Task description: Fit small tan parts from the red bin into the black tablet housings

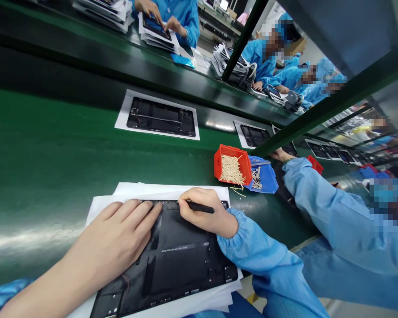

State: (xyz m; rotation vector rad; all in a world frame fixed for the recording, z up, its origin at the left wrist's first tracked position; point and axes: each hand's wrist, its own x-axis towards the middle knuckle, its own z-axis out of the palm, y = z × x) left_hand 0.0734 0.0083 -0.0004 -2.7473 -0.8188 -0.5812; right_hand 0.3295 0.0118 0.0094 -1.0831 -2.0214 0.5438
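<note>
A black tablet back panel (175, 260) lies on white paper sheets (102, 205) in front of me. My left hand (119, 232) rests flat on the panel's left part, fingers stretched toward its top edge. My right hand (202, 211) is closed on a thin black tool (200, 207), its tip at the panel's top edge near my left fingertips.
A red bin (223, 155) of thin pale sticks and a blue bin (267, 176) stand to the right. More panels on paper (161, 117) ride the green belt (46, 154). A co-worker's blue sleeve (328, 212) reaches in at right. Other workers sit beyond.
</note>
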